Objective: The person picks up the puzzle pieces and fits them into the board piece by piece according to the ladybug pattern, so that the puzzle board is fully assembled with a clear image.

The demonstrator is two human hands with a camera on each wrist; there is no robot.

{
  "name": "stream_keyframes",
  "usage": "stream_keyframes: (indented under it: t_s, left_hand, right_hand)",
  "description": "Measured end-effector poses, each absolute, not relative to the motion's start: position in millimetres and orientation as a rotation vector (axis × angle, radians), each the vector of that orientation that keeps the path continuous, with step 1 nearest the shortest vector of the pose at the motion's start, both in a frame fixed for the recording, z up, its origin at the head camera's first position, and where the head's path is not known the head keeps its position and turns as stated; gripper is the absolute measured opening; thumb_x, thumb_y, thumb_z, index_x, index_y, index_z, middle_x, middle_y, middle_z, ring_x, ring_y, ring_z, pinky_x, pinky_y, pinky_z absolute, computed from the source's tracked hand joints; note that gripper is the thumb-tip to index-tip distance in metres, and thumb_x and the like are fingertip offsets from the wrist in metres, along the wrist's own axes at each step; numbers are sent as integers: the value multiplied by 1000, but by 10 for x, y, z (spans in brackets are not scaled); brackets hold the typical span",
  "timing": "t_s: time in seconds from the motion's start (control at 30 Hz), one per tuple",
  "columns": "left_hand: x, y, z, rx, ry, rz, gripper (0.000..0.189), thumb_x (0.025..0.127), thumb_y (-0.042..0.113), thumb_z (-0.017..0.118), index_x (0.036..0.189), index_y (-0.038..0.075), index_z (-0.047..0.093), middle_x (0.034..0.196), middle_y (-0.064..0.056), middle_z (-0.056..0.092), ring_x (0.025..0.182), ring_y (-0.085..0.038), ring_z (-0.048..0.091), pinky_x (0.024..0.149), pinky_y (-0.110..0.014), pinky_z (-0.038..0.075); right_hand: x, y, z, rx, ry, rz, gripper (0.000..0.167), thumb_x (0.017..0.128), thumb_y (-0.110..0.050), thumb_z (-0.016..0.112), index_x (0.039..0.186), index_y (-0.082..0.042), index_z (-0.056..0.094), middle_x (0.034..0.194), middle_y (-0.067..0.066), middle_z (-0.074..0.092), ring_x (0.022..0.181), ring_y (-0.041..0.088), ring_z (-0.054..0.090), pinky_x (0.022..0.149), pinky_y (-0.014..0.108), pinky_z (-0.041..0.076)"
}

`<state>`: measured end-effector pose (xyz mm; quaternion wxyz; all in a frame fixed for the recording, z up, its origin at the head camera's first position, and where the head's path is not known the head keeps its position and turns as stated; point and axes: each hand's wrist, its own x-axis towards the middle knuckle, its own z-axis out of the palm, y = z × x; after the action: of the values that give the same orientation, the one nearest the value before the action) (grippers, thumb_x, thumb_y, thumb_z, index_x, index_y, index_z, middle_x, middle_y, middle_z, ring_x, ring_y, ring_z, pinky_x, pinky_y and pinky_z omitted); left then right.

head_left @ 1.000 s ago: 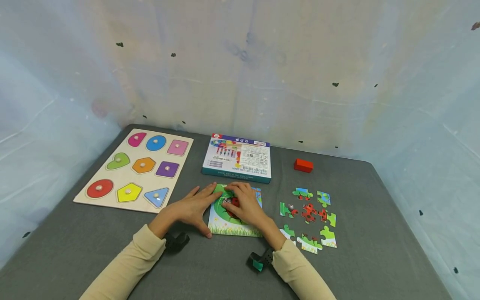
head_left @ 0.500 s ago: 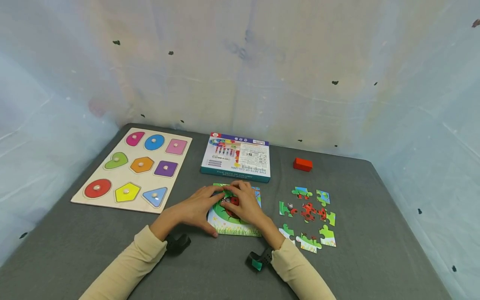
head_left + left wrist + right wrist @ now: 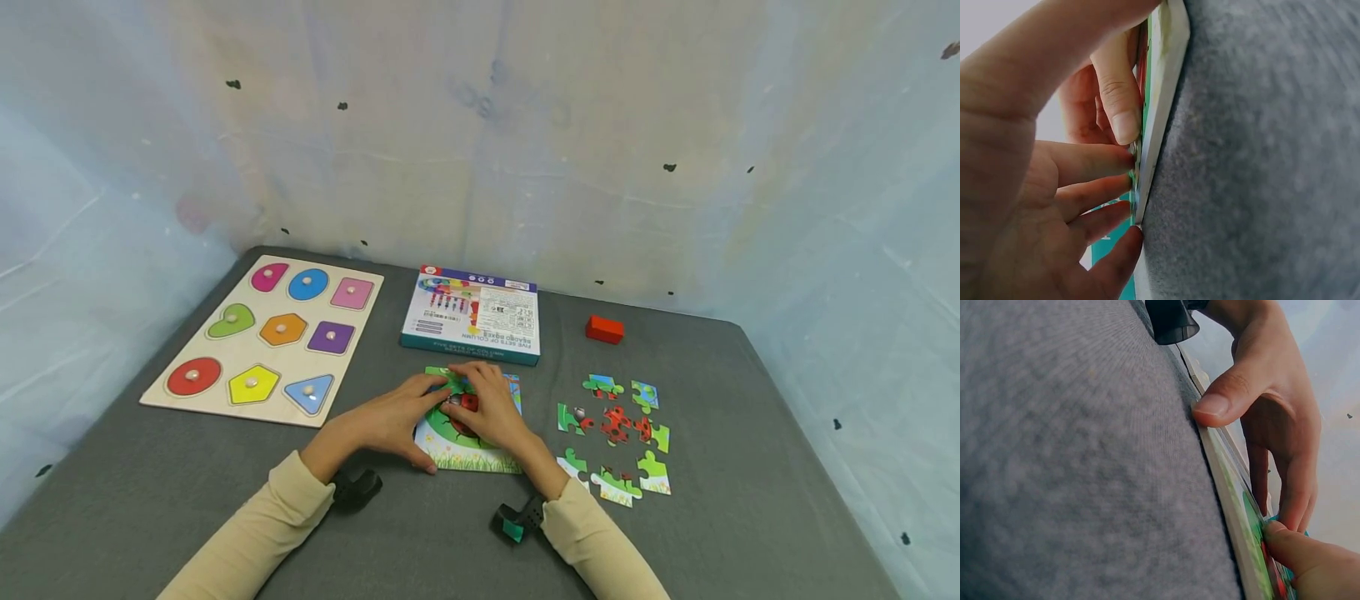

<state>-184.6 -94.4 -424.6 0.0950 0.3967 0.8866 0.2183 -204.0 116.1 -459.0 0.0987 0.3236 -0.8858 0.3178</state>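
Note:
A square ladybird puzzle board [image 3: 468,458] lies flat before me. My left hand [image 3: 386,422] arches over its left side, with straight fingers touching the upper left and the thumb by the near left edge. From the right, my right hand [image 3: 491,410] reaches over the board. Its bent fingers and thumb hold a green puzzle piece [image 3: 457,385] against the upper left corner; the fingers partly hide it. In the left wrist view, the right thumb [image 3: 1121,106] presses down beside the left fingertips. Loose ladybird puzzle pieces [image 3: 617,425] lie spread out to the right.
A wooden shape board [image 3: 240,342] with knobbed coloured shapes lies at the left. Behind the puzzle board is a flat cardboard box [image 3: 471,317]. A red block [image 3: 604,329] sits at the back right. Pale sheeting hangs behind the grey table [image 3: 720,467].
My left fingers have drawn together and moved right onto the board's upper left, close to the right fingers. The right hand has barely moved. The loose pieces stay in place.

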Motion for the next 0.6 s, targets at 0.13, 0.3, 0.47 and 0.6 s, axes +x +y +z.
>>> stream_keyframes:
  t_s: [0.13, 0.3, 0.47, 0.6]
  left_hand:
    - [-1840, -936, -4253, 1165, 2614, 658, 107, 66, 55, 78, 143, -2, 32, 152, -17, 17, 139, -34, 19, 106, -49, 28]
    - [-1825, -911, -4256, 1161, 2616, 646, 107, 68, 57, 76, 143, -4, 30, 153, -18, 17, 139, -32, 22, 107, -47, 28]
    - [-1823, -885, -4244, 1135, 2662, 597, 105, 69, 62, 71, 142, -4, 33, 151, -18, 24, 138, -31, 25, 107, -46, 28]
    - [-1827, -878, -4243, 1162, 2688, 578, 104, 69, 61, 71, 141, -4, 35, 149, -18, 27, 137, -32, 26, 107, -46, 29]
  right_hand:
    - [-2037, 1167, -4581, 967, -2617, 966, 52, 85, -28, 69, 130, -7, 52, 125, 8, 52, 112, 24, 43, 91, 43, 38]
    - [-2018, 1186, -4533, 982, -2654, 998, 45, 88, -26, 65, 128, -7, 54, 125, 8, 52, 115, 25, 43, 93, 44, 37]
    - [-1981, 1215, -4430, 1030, -2716, 970, 45, 90, -26, 63, 130, -7, 52, 128, 8, 50, 117, 25, 43, 93, 43, 40]
    - [-1949, 1283, -4323, 1047, -2718, 998, 46, 90, -23, 63, 131, -5, 50, 129, 9, 49, 118, 24, 44, 91, 41, 43]
